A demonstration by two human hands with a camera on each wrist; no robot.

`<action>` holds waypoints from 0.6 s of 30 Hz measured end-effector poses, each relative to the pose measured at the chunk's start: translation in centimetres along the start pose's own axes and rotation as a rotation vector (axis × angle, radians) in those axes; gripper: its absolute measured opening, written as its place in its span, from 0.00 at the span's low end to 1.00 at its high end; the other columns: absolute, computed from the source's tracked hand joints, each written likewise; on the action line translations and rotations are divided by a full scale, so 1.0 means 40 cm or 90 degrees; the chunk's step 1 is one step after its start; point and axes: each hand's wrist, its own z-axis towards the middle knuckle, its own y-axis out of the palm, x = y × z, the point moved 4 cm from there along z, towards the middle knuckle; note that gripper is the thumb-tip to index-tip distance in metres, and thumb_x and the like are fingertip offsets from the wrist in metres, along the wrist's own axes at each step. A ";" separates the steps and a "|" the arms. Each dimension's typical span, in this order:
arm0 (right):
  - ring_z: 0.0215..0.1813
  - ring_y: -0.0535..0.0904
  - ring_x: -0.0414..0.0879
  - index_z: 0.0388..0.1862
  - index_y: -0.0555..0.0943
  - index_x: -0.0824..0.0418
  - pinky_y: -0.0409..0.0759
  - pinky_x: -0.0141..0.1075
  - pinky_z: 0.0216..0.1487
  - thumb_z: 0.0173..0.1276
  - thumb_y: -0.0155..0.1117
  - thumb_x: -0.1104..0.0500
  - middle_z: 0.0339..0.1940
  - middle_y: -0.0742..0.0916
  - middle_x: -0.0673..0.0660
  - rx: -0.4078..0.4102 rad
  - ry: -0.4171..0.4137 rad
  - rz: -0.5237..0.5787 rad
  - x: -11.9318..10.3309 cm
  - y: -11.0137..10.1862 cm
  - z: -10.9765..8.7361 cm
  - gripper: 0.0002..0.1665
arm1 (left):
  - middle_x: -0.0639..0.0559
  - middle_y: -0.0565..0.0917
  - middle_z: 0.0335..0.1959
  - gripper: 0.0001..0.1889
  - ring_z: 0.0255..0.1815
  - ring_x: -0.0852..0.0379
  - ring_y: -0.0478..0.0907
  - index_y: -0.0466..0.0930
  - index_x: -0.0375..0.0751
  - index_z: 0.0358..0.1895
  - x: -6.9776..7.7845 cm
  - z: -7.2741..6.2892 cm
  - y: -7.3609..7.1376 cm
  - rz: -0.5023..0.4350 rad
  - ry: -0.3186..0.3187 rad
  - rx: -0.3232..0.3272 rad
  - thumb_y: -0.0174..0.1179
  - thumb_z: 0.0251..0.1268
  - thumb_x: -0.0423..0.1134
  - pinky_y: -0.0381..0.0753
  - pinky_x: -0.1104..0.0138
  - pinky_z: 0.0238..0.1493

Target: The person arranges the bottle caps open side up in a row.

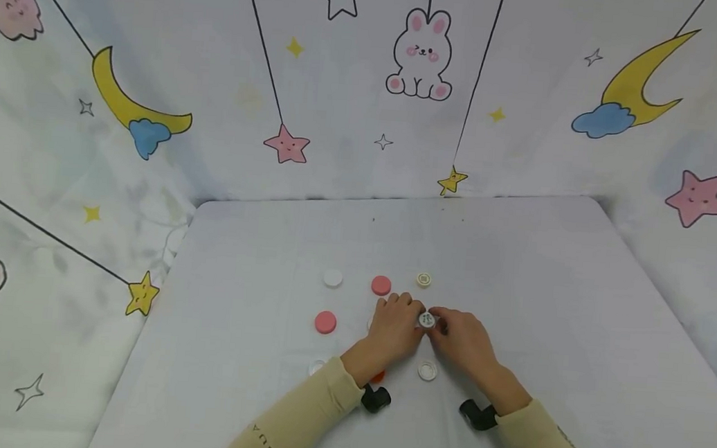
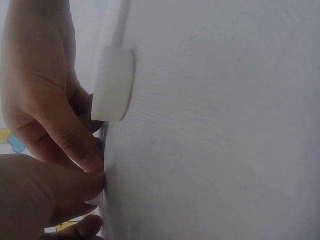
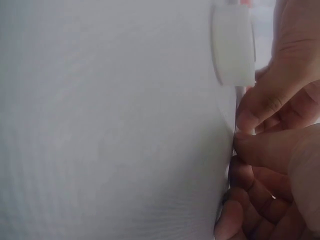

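In the head view, a small round white disc [image 1: 427, 320] with dark printed marks lies between the fingertips of both hands, low at the tabletop. My left hand [image 1: 396, 324] pinches it from the left, and my right hand [image 1: 465, 339] pinches it from the right. Both wrist views show the thumbs and fingertips meeting close to the white surface, with most of the disc hidden behind them. Nearer my body sits a white ring-topped disc [image 1: 426, 371], seen from the side as a thick white piece [image 2: 114, 84] in the left wrist view.
Around the hands lie a cream disc [image 1: 424, 279], pink discs [image 1: 381, 285] and a plain white disc [image 1: 332, 278]. My left arm partly covers an orange-red disc [image 1: 377, 377] and another white one [image 1: 317, 367]. A patterned cloth [image 1: 355, 99] hangs behind the white table [image 1: 237, 264].
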 end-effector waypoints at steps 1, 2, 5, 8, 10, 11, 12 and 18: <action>0.22 0.69 0.37 0.48 0.84 0.60 0.68 0.34 0.26 0.59 0.71 0.61 0.19 0.78 0.44 0.000 0.000 0.001 0.000 -0.001 0.000 0.17 | 0.55 0.78 0.37 0.12 0.37 0.55 0.73 0.84 0.51 0.46 0.001 0.000 -0.001 -0.001 0.001 0.003 0.66 0.61 0.48 0.65 0.64 0.35; 0.22 0.68 0.37 0.48 0.84 0.60 0.67 0.34 0.26 0.59 0.71 0.61 0.19 0.77 0.43 0.001 -0.002 0.002 0.000 -0.001 0.000 0.16 | 0.55 0.78 0.37 0.12 0.37 0.55 0.72 0.84 0.51 0.45 0.001 -0.001 -0.001 0.000 0.002 0.007 0.66 0.61 0.48 0.64 0.64 0.35; 0.21 0.68 0.37 0.47 0.85 0.60 0.67 0.34 0.25 0.60 0.71 0.61 0.19 0.77 0.43 0.004 -0.006 0.004 -0.001 -0.004 0.000 0.16 | 0.55 0.78 0.36 0.11 0.37 0.55 0.72 0.84 0.51 0.45 0.001 -0.001 0.000 0.003 0.004 0.014 0.66 0.61 0.48 0.64 0.64 0.34; 0.21 0.67 0.37 0.47 0.85 0.61 0.66 0.34 0.25 0.59 0.71 0.61 0.18 0.76 0.43 0.005 -0.009 0.004 -0.003 -0.006 -0.001 0.16 | 0.55 0.78 0.37 0.11 0.37 0.55 0.73 0.84 0.52 0.45 0.000 0.000 0.004 0.005 0.006 0.013 0.65 0.62 0.48 0.65 0.64 0.35; 0.21 0.67 0.38 0.47 0.85 0.61 0.65 0.34 0.25 0.60 0.72 0.61 0.18 0.76 0.43 0.004 -0.008 0.003 -0.003 -0.006 -0.002 0.16 | 0.56 0.78 0.37 0.11 0.38 0.55 0.73 0.84 0.52 0.45 -0.001 0.000 0.007 0.005 0.005 0.010 0.65 0.62 0.48 0.65 0.64 0.36; 0.21 0.67 0.38 0.47 0.84 0.61 0.65 0.33 0.25 0.60 0.72 0.61 0.18 0.75 0.43 0.003 -0.008 0.003 -0.003 -0.006 -0.002 0.16 | 0.56 0.79 0.38 0.11 0.38 0.55 0.73 0.83 0.52 0.45 -0.001 0.000 0.008 0.004 0.005 0.008 0.65 0.62 0.48 0.65 0.64 0.36; 0.21 0.67 0.38 0.47 0.84 0.61 0.65 0.34 0.25 0.60 0.72 0.61 0.18 0.75 0.43 0.002 -0.008 0.004 -0.003 -0.006 -0.002 0.16 | 0.56 0.79 0.38 0.11 0.38 0.55 0.73 0.83 0.52 0.46 -0.001 0.000 0.008 0.003 0.005 0.008 0.65 0.62 0.48 0.65 0.64 0.36; 0.21 0.67 0.38 0.48 0.84 0.61 0.66 0.34 0.25 0.60 0.72 0.60 0.18 0.75 0.44 0.003 -0.005 0.002 -0.001 -0.004 -0.001 0.16 | 0.55 0.79 0.38 0.11 0.38 0.55 0.73 0.83 0.51 0.46 -0.001 -0.001 0.005 -0.006 0.008 0.007 0.65 0.62 0.47 0.65 0.64 0.35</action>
